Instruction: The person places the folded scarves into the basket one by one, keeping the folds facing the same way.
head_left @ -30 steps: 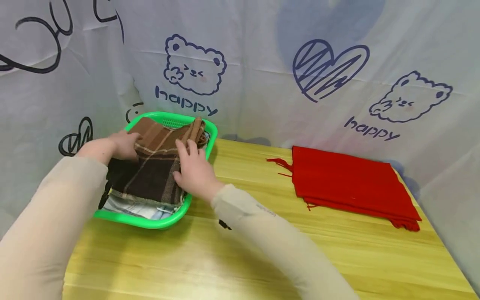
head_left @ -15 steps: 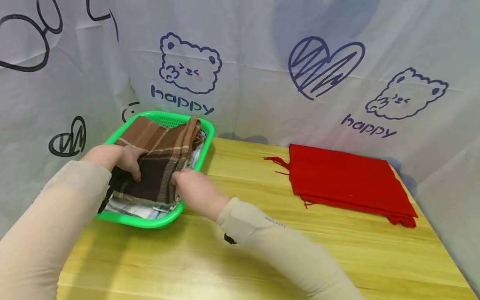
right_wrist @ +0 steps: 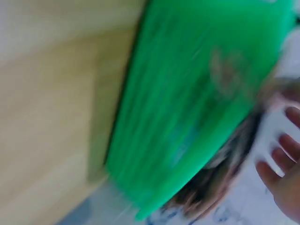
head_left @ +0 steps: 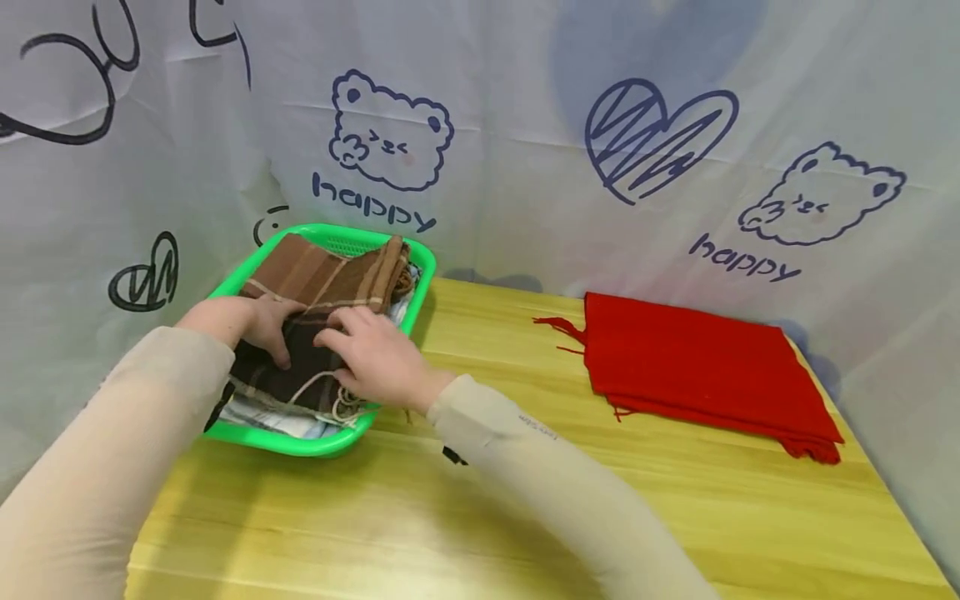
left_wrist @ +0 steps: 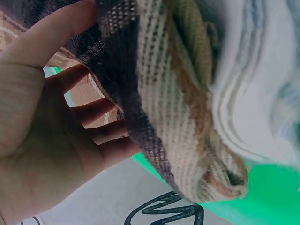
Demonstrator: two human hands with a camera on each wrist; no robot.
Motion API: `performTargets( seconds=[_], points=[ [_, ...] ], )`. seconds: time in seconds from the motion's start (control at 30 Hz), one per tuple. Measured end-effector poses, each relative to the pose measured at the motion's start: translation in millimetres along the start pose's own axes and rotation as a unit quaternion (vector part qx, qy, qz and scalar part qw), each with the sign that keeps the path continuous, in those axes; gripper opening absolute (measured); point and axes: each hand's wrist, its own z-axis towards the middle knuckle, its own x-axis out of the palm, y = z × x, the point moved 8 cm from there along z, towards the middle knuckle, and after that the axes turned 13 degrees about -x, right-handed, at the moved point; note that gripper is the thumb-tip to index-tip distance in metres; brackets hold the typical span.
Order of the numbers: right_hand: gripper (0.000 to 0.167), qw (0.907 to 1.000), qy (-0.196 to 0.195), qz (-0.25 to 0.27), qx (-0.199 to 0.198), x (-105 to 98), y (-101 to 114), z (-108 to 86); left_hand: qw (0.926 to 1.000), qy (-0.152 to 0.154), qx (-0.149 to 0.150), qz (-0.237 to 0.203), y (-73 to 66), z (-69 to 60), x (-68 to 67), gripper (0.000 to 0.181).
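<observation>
A folded brown plaid scarf (head_left: 322,271) lies on top of other folded cloth in a green plastic basket (head_left: 300,444). My left hand (head_left: 251,325) rests on the scarf's left part, thumb and index finger spread wide. The left wrist view shows its thumb touching the dark cloth and its straight fingers passing behind a fold, tips hidden. Over the scarf's near right corner is my right hand (head_left: 378,358), fingers bent loosely, with pale fringe cords (head_left: 345,404) by the thumb. Its fingers (right_wrist: 269,176) look spread in the blurred right wrist view, apart from the cloth.
A folded red fringed scarf (head_left: 697,362) lies on the wooden table (head_left: 480,500) to the right. Pale blue-white cloth (head_left: 273,419) shows under the plaid scarf. A white printed curtain (head_left: 517,150) hangs behind the table and along its sides.
My right hand first came down to the scarf's near right edge, then moved up and left over it. Fringe cords now lie on top of that corner. My left hand shifted slightly right.
</observation>
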Motion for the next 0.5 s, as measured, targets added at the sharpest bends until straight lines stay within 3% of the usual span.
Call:
performTargets(
  seconds=[0.03,0.1,0.23,0.33,0.5],
  points=[
    [0.052,0.9989,0.006,-0.041,0.024,2,-10,1.0,1.0,-0.003,-0.002,0.002,0.5,-1.0,-0.1,0.095],
    [0.07,0.9934,0.048,-0.076,0.071,12,-29,1.6,0.9999,-0.007,-0.01,0.007,2.2,-3.5,-0.6,0.095],
    [0.082,0.9757,0.15,-0.048,0.152,39,-56,-8.5,0.9992,-0.02,-0.03,0.016,1.5,-3.7,-1.8,0.098],
    [0.083,0.9674,0.183,-0.027,0.173,43,-57,-9.9,0.9988,-0.02,-0.042,0.019,3.0,-5.2,-2.2,0.101],
    [0.083,0.9545,0.239,-0.031,0.175,38,-44,-14.1,0.9987,0.01,-0.011,0.048,-4.7,-6.9,2.3,0.101]
  ],
)
